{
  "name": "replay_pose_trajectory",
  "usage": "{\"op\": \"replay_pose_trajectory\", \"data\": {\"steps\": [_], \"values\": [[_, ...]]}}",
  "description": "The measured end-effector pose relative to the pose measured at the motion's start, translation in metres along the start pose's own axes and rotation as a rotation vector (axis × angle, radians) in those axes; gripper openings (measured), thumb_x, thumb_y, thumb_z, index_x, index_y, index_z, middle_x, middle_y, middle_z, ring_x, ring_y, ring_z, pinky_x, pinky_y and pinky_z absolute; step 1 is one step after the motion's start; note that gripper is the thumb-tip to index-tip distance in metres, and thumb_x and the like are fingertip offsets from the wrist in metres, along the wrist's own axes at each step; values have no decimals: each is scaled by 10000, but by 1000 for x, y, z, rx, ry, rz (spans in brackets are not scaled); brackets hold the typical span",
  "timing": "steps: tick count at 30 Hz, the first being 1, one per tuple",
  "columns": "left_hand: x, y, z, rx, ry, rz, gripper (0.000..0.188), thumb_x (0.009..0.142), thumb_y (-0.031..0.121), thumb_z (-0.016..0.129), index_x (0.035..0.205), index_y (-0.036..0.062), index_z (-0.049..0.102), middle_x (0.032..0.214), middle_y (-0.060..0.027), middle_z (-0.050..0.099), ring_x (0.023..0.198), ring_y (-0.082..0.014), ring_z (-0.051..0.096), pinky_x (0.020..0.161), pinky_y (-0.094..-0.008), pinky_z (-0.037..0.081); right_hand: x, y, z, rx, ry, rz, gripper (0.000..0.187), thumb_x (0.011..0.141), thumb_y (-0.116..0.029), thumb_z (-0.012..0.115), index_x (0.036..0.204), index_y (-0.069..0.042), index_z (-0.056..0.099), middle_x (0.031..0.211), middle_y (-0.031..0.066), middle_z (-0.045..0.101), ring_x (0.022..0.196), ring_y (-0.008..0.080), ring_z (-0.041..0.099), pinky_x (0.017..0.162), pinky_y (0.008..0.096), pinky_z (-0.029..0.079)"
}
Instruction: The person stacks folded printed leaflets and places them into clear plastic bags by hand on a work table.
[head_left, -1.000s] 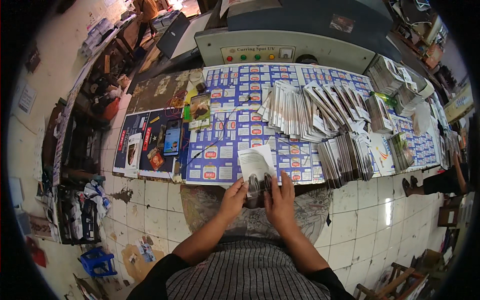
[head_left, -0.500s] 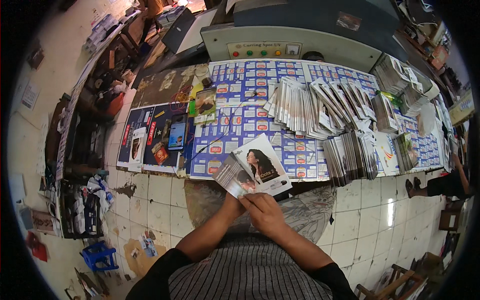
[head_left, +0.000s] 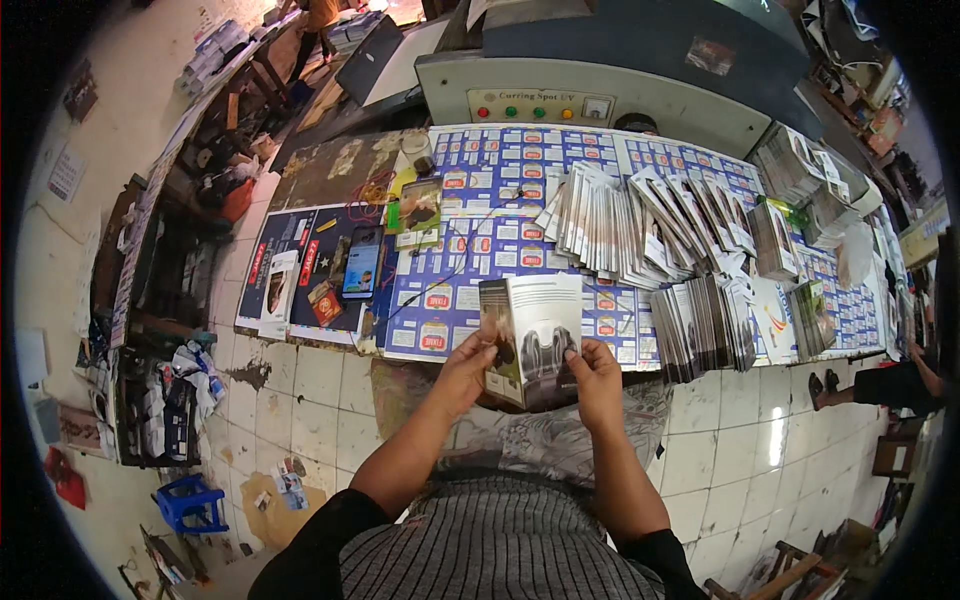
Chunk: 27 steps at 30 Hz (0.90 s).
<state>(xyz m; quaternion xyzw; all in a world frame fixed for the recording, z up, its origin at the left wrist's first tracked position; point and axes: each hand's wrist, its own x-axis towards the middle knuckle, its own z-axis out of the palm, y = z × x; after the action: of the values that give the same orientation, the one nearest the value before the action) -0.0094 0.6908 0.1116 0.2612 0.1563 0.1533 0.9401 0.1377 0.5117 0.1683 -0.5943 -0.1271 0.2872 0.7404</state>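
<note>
By the front edge of the table [head_left: 312, 185], a thin booklet [head_left: 550, 345] was held open. The left hand [head_left: 463, 372] pinched its left side. The right hand [head_left: 600, 385] pinched its right side, with the thumb on the page. So the opening looked done, and the booklet was not shut. Off to the right lay a long, leaning row of booklets [head_left: 605, 228], with a darker bunch [head_left: 700, 328] nearer the front edge. I could not tell which of those were done and which were left.
</note>
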Motion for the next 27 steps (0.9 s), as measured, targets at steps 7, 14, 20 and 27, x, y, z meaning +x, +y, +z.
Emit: {"op": "replay_pose_trajectory", "data": {"steps": [7,14,20,27], "values": [[42,19,7,1311,426,106,508,842,166,776,1273,2,564,1198,-131,655,1091,-242,622,909,-383,492,46,38,-25,-698,173,-48,207,899,-105,673,1046,31,623,872,188,717,779,273,706,710,359,529],[57,7,6,2279,-120,494,626,831,70,611,1442,104,477,1555,-86,380,1422,-302,348,1153,-487,278,57,43,-25,-823,165,-127,246,885,-122,699,1069,28,636,893,189,719,753,276,711,708,382,542],[61,1,-3,2225,-325,457,521,905,271,575,1406,135,529,1510,-85,440,1447,-313,323,1191,-512,215,62,38,-24,227,-48,330,303,1001,-185,555,1224,15,604,1079,129,705,898,235,698,767,340,547],[62,10,0,2220,-315,404,711,834,448,673,1427,102,489,1489,-167,442,1450,-347,311,1204,-519,185,63,42,4,-1221,-420,-506,458,957,-297,612,1384,-140,558,1453,194,470,1284,381,499,1031,465,446]]}}
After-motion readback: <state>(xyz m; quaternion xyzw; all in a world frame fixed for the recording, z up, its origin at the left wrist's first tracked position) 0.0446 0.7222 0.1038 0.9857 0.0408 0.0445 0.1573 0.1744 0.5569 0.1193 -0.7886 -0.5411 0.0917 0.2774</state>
